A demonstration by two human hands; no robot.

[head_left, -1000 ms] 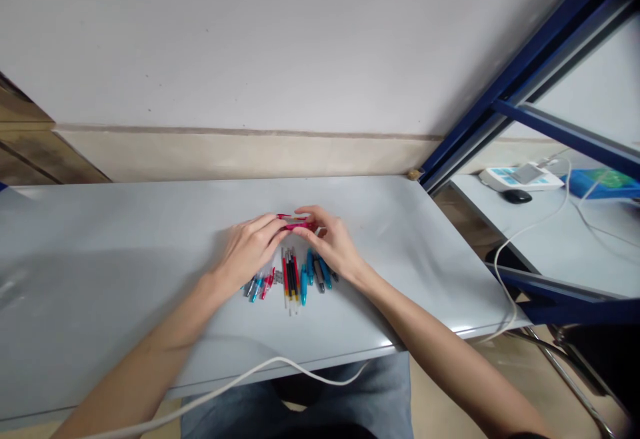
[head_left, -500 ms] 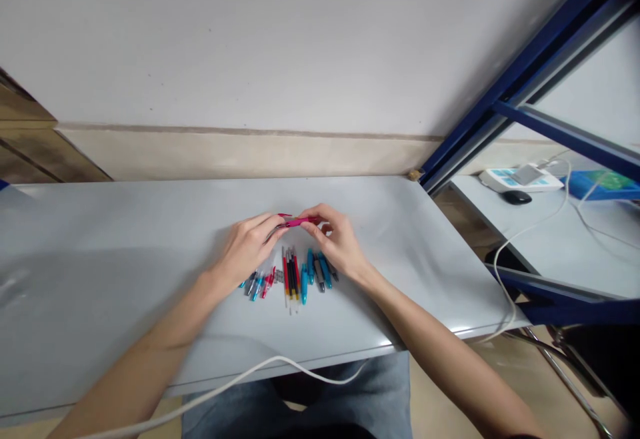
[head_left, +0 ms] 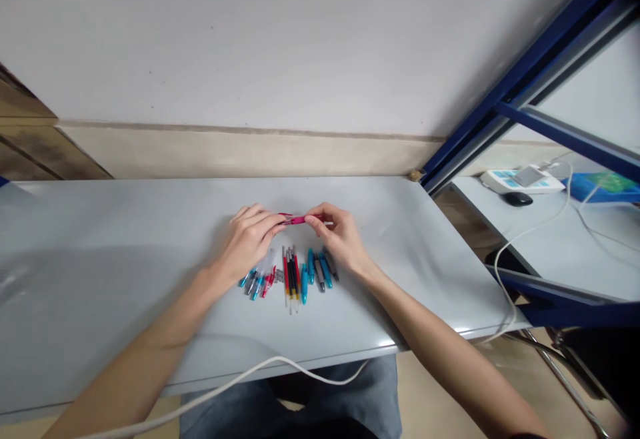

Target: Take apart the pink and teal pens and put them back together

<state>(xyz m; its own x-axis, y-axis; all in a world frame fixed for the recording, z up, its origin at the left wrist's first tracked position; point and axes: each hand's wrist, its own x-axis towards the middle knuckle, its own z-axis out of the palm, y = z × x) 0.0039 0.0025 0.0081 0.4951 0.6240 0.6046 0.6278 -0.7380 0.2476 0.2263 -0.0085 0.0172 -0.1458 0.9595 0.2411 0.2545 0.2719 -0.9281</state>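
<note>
Between my two hands lies a pink-red pen (head_left: 299, 220), held level just above the table. My left hand (head_left: 254, 233) is closed on its left end, where a thin dark tip and a red clip-like piece show. My right hand (head_left: 336, 232) pinches the pink barrel at its right end with thumb and fingers. Below them on the table are clear pen barrels with coloured clips (head_left: 258, 282), small springs (head_left: 279, 276), a row of ink refills (head_left: 291, 275), and several blue and grey pen grips (head_left: 319, 271).
The grey table (head_left: 125, 279) meets a wall at the back. A white cable (head_left: 270, 361) crosses its front edge. To the right, past a blue frame (head_left: 465, 119), a second table carries a black mouse (head_left: 517, 199) and a white device (head_left: 523, 179).
My right hand has shifted slightly to the right along the pen, and more of the dark tip shows beside my left fingers. The parts on the table have stayed put.
</note>
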